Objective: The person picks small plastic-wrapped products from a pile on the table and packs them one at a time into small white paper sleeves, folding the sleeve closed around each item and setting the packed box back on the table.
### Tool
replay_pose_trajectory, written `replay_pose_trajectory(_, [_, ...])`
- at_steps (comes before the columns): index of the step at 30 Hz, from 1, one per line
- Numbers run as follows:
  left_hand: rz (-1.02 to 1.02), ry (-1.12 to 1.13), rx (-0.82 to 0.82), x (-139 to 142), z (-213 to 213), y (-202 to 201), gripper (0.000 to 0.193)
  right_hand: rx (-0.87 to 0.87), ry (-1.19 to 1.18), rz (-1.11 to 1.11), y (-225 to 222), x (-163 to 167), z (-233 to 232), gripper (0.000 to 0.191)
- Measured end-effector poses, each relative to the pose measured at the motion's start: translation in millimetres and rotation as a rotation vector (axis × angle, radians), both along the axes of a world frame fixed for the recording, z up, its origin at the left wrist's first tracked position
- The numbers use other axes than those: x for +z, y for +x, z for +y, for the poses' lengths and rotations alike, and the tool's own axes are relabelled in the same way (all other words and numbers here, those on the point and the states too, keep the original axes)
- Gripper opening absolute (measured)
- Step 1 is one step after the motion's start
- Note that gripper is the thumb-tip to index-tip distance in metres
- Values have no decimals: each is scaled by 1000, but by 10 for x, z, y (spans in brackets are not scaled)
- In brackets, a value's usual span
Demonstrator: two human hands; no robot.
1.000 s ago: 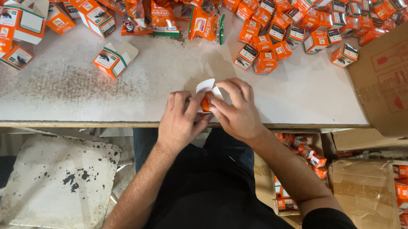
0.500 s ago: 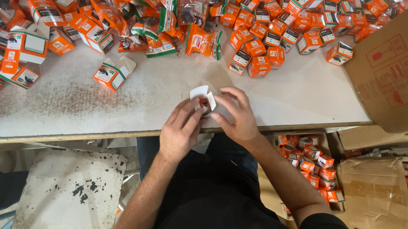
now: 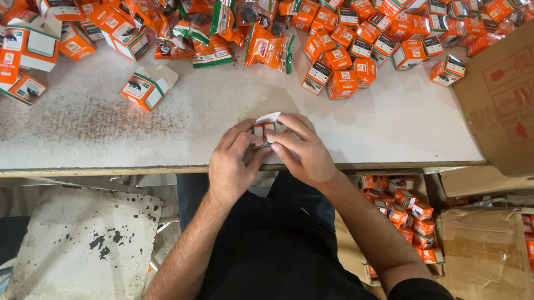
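Holding a small box (image 3: 264,131) at the near edge of the desk (image 3: 152,123), I see both hands pressed close together. My left hand (image 3: 233,162) has its fingers (image 3: 236,139) curled around the left side of the small box. My right hand (image 3: 301,151) has its fingers (image 3: 285,139) clamped on the right side and the top. The small box is white and orange, and its white flap (image 3: 269,116) sticks up just past my fingertips. Most of the small box is hidden by my fingers.

Farther back on the desk is a big pile of orange boxes (image 3: 359,31), well apart from my hands. One open orange box (image 3: 145,89) lies alone to the left. Some green and orange packets (image 3: 209,44) lie in the middle of the pile. A brown cardboard sheet (image 3: 514,101) leans at the right end of the desk. Down on the floor to my right, a carton of orange boxes (image 3: 409,215) sits near my leg.
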State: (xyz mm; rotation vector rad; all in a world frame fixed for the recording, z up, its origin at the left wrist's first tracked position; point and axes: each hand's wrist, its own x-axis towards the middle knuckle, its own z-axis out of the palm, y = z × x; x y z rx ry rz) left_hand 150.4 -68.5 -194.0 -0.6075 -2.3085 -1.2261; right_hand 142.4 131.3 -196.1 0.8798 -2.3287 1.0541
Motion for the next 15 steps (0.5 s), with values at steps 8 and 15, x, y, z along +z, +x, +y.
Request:
replay_pose_trajectory(8, [-76,22,-12,-67,-16,8,57,92,-211,-294,33,16,28,49])
replay_pose_trajectory(15, [-45,-22,-68,-63,-71,4,64,93,-179,-211,30,30,18,31])
